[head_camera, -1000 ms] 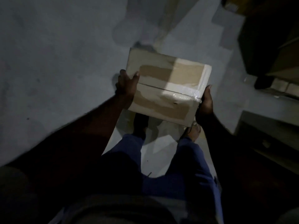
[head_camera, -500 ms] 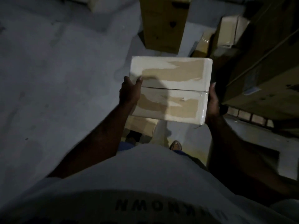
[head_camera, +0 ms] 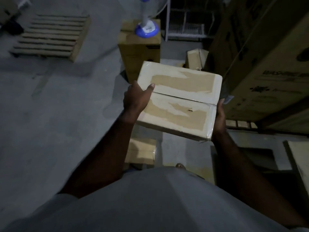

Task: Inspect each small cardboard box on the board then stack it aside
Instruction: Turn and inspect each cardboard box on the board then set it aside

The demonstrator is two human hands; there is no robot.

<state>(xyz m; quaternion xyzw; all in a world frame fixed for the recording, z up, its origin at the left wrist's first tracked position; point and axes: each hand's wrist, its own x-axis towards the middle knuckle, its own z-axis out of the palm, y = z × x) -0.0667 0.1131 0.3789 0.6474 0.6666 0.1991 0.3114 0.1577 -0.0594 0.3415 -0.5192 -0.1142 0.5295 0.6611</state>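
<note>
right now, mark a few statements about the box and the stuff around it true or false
1. The left hand and right hand hold the cardboard box clear of the floor. True.
2. The box's top flaps stand wide open. False: they lie closed, meeting at a seam across the middle.
3. A blue fan base stands on the tall carton beyond the box. True.
4. The wooden pallet lies to the right of the box. False: it lies on the floor at far left.

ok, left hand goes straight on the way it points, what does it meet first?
Likely the tall carton under the blue fan base. The left hand grips the small box; depth unclear.
</note>
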